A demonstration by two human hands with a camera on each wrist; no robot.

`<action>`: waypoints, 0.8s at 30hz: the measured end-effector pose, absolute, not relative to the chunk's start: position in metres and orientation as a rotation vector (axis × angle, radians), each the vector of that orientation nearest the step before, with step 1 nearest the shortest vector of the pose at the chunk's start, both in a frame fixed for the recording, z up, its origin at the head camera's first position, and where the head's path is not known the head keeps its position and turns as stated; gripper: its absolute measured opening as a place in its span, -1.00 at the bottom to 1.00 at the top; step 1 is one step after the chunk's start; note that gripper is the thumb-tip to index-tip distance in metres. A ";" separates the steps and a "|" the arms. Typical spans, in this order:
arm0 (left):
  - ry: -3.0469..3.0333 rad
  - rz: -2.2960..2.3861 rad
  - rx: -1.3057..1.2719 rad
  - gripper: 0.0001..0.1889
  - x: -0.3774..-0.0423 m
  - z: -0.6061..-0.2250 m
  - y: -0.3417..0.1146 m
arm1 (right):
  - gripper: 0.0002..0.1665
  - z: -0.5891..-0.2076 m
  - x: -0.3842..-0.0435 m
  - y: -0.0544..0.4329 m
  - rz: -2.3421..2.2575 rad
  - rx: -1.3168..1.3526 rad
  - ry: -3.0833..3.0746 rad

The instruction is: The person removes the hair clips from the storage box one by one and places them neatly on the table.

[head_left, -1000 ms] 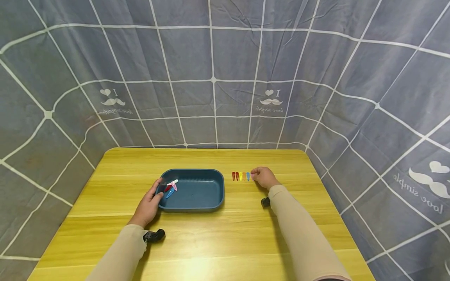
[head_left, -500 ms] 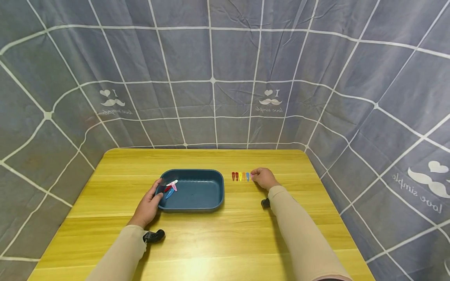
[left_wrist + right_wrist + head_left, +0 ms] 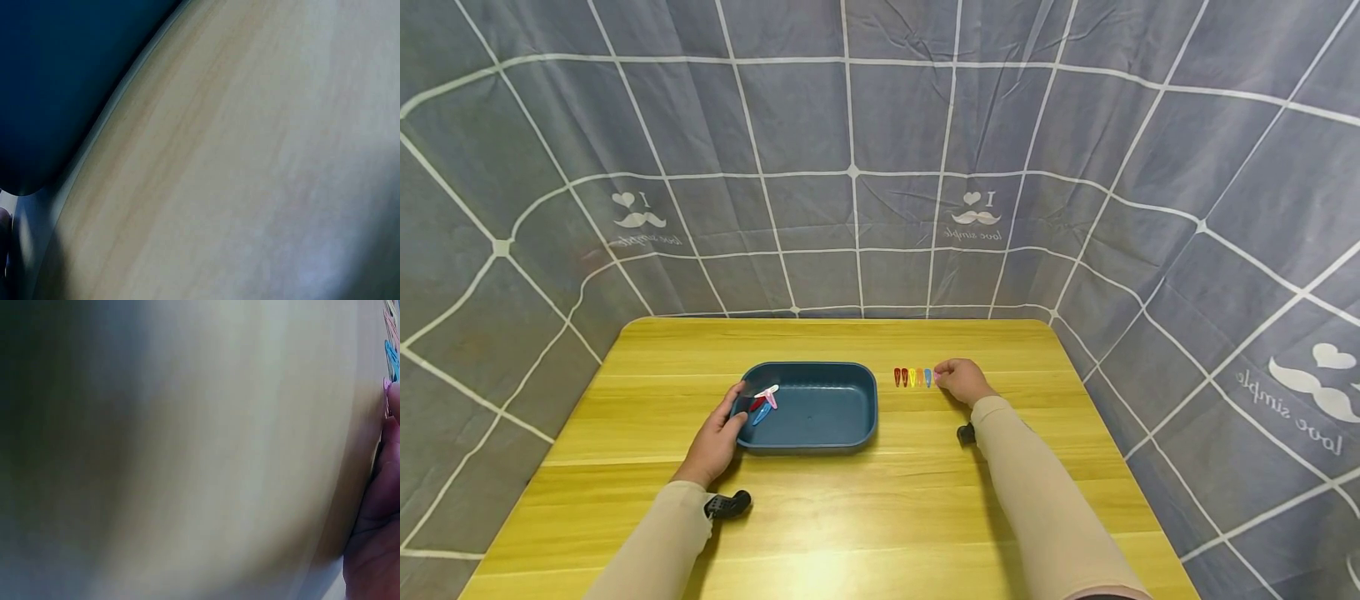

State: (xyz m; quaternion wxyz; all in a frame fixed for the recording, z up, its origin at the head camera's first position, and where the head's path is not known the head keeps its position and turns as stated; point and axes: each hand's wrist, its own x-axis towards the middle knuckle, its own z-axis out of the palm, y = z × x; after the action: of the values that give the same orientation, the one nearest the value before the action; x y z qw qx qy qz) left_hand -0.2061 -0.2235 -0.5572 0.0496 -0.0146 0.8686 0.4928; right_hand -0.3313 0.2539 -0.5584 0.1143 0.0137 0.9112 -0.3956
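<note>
My left hand grips the left end of a dark blue plastic tray, its thumb over the near side of the rim. Inside the tray's left end lie a blue snap hair clip, a white one, a pink one and a red one. Right of the tray, my right hand pinches a pink hair clip at the right end of a row. In the right wrist view, fingertips partly cover this pink clip, beside a blue clip.
The row on the wooden table also holds two red clips, a yellow clip, an orange clip and a blue one, all side by side. A grey checked curtain surrounds the table's back and sides.
</note>
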 end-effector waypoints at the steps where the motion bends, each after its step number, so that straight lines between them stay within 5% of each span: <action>1: 2.647 1.499 -0.042 -0.37 -0.206 -0.557 -0.223 | -0.67 -0.558 -0.331 0.254 -1.159 0.039 2.671; 24: 2.628 1.519 -0.055 -0.38 -0.207 -0.560 -0.224 | -0.66 -0.555 -0.329 0.254 -1.141 0.014 2.677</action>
State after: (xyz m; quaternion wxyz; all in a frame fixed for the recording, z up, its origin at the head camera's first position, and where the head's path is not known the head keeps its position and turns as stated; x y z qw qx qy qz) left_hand -0.2065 -0.2243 -0.5597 0.0526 -0.0180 0.8644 0.4997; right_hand -0.3290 0.2536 -0.5553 0.1155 0.0049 0.9138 -0.3893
